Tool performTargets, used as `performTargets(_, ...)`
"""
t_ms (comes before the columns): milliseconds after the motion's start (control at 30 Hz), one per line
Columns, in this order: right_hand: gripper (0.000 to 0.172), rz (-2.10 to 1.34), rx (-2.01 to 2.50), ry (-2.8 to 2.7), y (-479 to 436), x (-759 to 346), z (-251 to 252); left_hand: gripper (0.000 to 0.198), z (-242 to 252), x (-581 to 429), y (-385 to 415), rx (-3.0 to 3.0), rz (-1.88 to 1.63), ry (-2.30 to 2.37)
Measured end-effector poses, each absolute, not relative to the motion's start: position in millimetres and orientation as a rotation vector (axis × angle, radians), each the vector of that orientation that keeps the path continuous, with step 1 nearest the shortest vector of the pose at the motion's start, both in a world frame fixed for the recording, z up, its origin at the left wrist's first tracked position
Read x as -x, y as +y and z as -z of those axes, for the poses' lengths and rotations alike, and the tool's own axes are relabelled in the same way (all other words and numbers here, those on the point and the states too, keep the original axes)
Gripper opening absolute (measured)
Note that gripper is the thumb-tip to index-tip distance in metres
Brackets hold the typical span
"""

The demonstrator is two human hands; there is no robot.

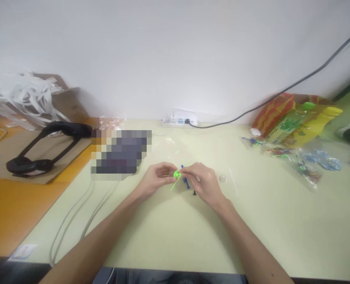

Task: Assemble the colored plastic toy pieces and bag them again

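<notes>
Above the pale table (169,236), my left hand (157,176) and my right hand (203,181) meet at a small bright green plastic piece (176,174). It has a round part and a thin stick slanting down to the left. Fingers of both hands are pinched on it, my left from the left side and my right from the right. Blue plastic pieces (187,183) lie on the table just behind and under my right hand, partly hidden by it. A small black piece (194,193) is beside that hand. What the green piece is exactly, I cannot make out.
A power strip (179,119) with a plugged-in black cable stands by the wall. Bagged small parts (306,169) and a yellow package (313,126) lie at right. A blurred-out dark device (123,152), a black headband-like frame (49,146) and white strips (29,94) are at left.
</notes>
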State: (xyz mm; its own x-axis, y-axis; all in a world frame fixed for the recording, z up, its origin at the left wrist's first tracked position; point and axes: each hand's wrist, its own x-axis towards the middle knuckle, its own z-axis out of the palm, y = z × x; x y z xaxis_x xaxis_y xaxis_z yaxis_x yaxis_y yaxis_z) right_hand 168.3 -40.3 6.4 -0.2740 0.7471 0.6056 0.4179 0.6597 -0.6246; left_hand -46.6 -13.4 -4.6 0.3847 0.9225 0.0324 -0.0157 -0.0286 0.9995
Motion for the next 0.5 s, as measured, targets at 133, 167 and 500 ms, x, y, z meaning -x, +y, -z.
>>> performTargets(133,0.023,-0.433,0.872,-1.937,-39.2,-170.1,-5.4,0.037,5.0,46.4,-12.8,-1.376,-0.936,0.896)
performTargets(167,0.023,-0.439,0.861,-1.942,-38.9,-170.1,-5.0,0.037,4.7,46.3,-12.7,-1.374,-0.935,0.896)
performTargets(500,0.023,-0.441,0.838,-1.985,-38.5,-169.8,-2.4,0.031,-0.8,46.6,-14.5,-1.417,-0.887,0.846)
